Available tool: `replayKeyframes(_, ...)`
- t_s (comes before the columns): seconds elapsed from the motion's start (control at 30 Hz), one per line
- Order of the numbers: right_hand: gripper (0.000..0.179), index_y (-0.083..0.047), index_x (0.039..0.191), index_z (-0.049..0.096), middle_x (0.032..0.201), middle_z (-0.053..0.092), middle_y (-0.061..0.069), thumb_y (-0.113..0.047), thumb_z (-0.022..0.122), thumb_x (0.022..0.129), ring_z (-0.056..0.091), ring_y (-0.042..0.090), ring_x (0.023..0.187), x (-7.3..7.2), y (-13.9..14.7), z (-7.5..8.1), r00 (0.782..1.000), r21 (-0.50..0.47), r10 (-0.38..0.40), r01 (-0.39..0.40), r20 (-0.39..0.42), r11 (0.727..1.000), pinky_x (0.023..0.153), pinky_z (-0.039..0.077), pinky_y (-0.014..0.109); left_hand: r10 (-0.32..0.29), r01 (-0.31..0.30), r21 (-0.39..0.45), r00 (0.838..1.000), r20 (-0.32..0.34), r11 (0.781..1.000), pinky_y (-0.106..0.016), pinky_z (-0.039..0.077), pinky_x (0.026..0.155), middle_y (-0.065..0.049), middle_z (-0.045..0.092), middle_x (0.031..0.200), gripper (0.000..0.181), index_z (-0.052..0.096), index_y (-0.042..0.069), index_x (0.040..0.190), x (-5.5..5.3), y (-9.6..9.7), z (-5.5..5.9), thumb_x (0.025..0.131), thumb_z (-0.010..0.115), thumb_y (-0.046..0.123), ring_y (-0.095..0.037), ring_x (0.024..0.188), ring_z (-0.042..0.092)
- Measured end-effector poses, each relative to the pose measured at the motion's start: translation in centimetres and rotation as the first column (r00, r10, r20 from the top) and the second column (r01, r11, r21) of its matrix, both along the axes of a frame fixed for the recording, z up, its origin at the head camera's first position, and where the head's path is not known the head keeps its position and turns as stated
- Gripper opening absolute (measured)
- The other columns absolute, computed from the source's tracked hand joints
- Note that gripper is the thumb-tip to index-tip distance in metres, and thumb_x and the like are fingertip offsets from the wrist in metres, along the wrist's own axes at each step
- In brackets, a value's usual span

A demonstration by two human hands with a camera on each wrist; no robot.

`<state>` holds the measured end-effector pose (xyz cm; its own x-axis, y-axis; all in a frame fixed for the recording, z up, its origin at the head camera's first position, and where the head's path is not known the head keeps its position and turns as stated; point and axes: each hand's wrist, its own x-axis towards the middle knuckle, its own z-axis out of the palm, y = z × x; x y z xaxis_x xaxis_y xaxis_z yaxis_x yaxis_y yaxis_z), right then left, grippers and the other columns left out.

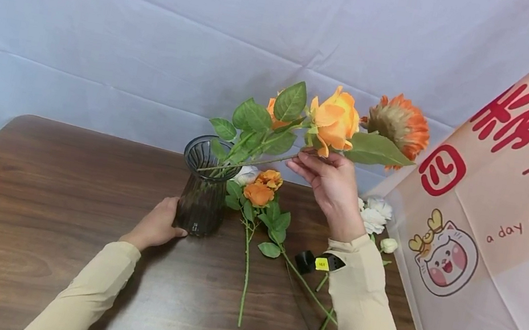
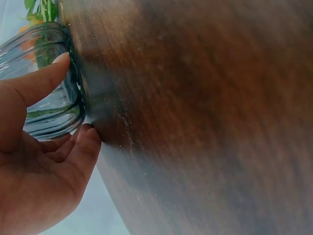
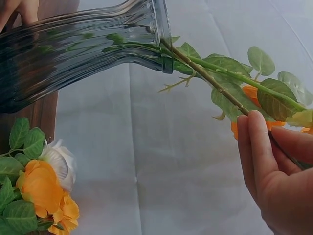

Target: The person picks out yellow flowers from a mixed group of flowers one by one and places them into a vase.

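Note:
A dark, ribbed glass vase [image 1: 201, 201] stands upright on the table. My left hand [image 1: 159, 223] holds it low down, thumb and fingers around the base [image 2: 54, 127] in the left wrist view. Above and right of the mouth, my right hand [image 1: 331, 187] pinches the stem [image 3: 222, 90] of a large shaggy orange flower [image 1: 407, 133]. That stem's lower end is inside the vase mouth. A yellow-orange rose [image 1: 336, 119] leans out of the vase to the right with green leaves, in front of another orange bloom that is partly hidden.
Orange flowers [image 1: 259, 193] and a white one lie right of the vase, stems toward me. White flowers [image 1: 375, 214] lie partly behind the right arm. A black strap with a yellow label [image 1: 321, 264] is at the right wrist. A printed banner [image 1: 494, 224] borders the right side.

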<state>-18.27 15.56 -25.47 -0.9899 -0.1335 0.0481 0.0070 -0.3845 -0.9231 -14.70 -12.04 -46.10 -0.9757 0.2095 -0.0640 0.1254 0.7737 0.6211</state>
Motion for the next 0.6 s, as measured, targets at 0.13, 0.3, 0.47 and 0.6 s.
replayKeyframes(0.13,0.016,0.009,0.087,0.059,0.085,0.056,0.017,0.019,0.046,0.085,0.063,0.026,0.076,-0.03,-0.21,0.13,1.000,-0.011,0.010,-0.010,-0.019,1.000,0.082,0.050,0.039,0.000,0.000,-0.002,1.000,0.002,1.000,-0.053,0.032,0.098,-0.035,0.035,0.129,0.075,0.027,-0.018,0.131,0.02,0.02,0.04,0.079,0.070,0.015,-0.045,0.120,0.034)
replayKeyframes(0.3,0.023,0.007,0.102,0.055,0.082,0.058,0.015,0.019,0.045,0.085,0.063,0.026,0.074,0.03,-0.44,0.28,0.999,0.012,0.017,-0.017,-0.035,1.000,0.082,0.050,0.041,0.002,-0.002,-0.006,1.000,0.012,1.000,-0.053,0.031,0.098,-0.035,0.034,0.130,0.075,0.026,-0.018,0.131,0.03,0.03,0.12,0.080,0.070,0.015,-0.045,0.121,0.033)
replayKeyframes(0.47,0.026,0.005,0.105,0.057,0.083,0.058,0.015,0.019,0.045,0.085,0.063,0.025,0.075,0.06,-0.57,0.40,0.999,0.039,0.028,-0.027,-0.030,0.999,0.082,0.050,0.040,0.005,-0.005,-0.008,1.000,0.016,1.000,-0.054,0.031,0.099,-0.035,0.034,0.130,0.076,0.026,-0.018,0.132,0.07,0.05,0.20,0.080,0.070,0.016,-0.045,0.122,0.032)
replayKeyframes(0.6,0.024,0.006,0.103,0.058,0.083,0.060,0.014,0.018,0.046,0.085,0.064,0.024,0.075,0.00,-0.64,0.50,0.999,0.068,0.034,-0.032,-0.020,0.997,0.080,0.051,0.038,0.003,-0.003,-0.004,1.000,0.009,1.000,-0.054,0.031,0.098,-0.034,0.034,0.129,0.075,0.027,-0.017,0.131,0.03,0.09,0.08,0.079,0.071,0.016,-0.045,0.121,0.033)
